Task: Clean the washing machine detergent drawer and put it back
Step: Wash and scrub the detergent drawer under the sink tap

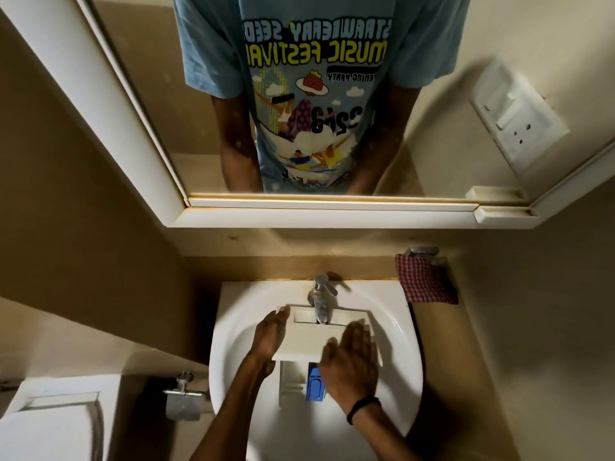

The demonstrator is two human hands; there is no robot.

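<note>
Head view, looking straight down into a white basin (233,327), and the detergent drawer (306,337) sits over the bowl right under the chrome tap (321,301), its front panel up against the spout. Left hand (271,337) grips the drawer's left edge, fingers curled around the side. Right hand (351,364) lies flat and spread on top of the drawer's right half, fingers extended, covering that part completely. A blue insert (314,384) peeks out just beside the right hand, partly blocked by it. Black band (361,405) on the right wrist. Around the basin: a red checked cloth (426,284) hangs on the wall to the right, a chrome paper holder (183,399) to the left, a toilet cistern (60,424) in the lower left corner. Above, the mirror (159,104) reflects a blue printed T-shirt (309,94), and a white switch plate (519,118) is on the right wall.
</note>
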